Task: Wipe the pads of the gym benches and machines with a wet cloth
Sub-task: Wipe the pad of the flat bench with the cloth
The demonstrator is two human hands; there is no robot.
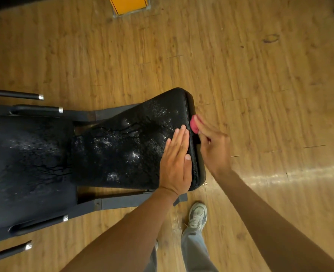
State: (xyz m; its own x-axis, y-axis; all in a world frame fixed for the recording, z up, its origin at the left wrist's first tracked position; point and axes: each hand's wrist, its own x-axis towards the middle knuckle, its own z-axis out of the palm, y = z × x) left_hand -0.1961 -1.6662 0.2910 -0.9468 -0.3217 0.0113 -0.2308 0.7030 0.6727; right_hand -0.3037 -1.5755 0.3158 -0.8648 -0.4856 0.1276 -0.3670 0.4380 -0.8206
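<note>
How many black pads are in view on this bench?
2. The angled pad sits mid-frame, with the left hand flat on its near end. The second pad lies at the frame's left edge, partly cut off; more may be out of view.

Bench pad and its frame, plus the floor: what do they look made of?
Bench pad: black vinyl or leatherette, probably; grained, wet-glossy, cracked, with a seam at its edge. Frame: painted dark metal, seemingly; flat bars, chrome-tipped handles. Floor: wood-look planks, laminate or vinyl, with a sheen.
</note>
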